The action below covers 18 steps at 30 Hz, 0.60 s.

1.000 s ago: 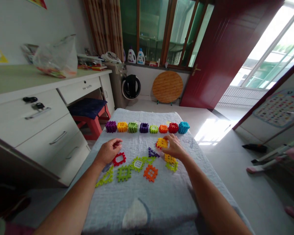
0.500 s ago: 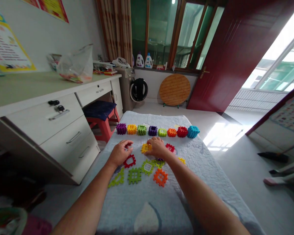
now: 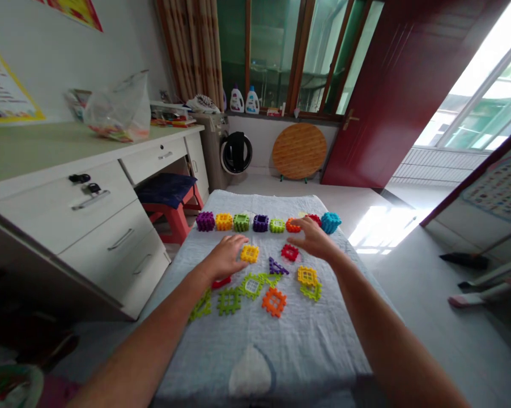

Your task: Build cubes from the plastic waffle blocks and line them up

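Observation:
My left hand is beside a yellow square plastic interlocking tile, its thumb and fingers apart at the tile's left edge; I cannot tell if they touch. Over to the right, my right hand is open, its fingers spread near the orange tile stack and partly hiding the red stack. Between the hands lie a red tile and a purple triangular tile. A red piece shows partly from under my left wrist.
Stacks of purple, yellow, green and blue tiles line the far side of the cloth-covered table. Loose green, orange and yellow tiles lie nearer. A desk stands left.
My right hand has left the yellow tile and moved right towards the orange and red stacks. My left hand has moved right, up to the yellow tile. The view has shifted slightly.

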Each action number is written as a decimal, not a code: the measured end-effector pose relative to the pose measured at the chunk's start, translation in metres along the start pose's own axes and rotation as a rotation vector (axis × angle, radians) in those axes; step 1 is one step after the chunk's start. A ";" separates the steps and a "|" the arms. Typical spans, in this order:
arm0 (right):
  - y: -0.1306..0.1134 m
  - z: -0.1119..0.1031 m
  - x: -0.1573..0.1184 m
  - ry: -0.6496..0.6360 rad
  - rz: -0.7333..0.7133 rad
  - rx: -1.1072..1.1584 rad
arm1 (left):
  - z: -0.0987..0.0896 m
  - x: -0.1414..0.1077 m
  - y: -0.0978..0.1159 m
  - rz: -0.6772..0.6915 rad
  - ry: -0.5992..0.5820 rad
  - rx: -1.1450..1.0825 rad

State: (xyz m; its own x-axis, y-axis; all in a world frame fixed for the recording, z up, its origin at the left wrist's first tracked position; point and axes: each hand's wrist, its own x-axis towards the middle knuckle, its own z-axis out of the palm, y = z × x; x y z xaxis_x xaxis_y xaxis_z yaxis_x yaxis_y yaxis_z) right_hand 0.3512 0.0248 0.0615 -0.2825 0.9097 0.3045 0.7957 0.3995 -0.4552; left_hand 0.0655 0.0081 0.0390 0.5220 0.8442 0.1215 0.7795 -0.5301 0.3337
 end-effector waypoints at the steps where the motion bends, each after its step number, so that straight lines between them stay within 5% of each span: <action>1: 0.013 -0.010 -0.006 0.030 0.016 0.051 | -0.001 0.007 0.004 0.017 -0.060 0.053; 4: 0.043 -0.028 -0.025 0.084 0.200 0.227 | 0.003 0.028 0.009 0.038 -0.214 0.172; 8: 0.056 -0.022 -0.043 0.093 0.405 0.410 | 0.011 0.049 0.008 0.103 -0.342 0.197; 15: 0.056 0.029 -0.043 0.167 0.464 0.331 | 0.010 0.054 0.010 0.036 -0.305 0.204; 18: 0.061 0.044 -0.045 0.253 0.356 0.147 | 0.009 0.049 0.008 0.015 -0.262 0.214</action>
State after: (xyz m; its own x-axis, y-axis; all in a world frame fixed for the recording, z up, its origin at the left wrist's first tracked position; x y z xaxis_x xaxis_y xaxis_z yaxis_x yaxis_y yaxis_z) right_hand 0.3889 0.0134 -0.0167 0.1488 0.9440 0.2944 0.7299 0.0960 -0.6768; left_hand 0.1004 0.0447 0.0395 0.5839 0.8015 -0.1289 0.8113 -0.5707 0.1268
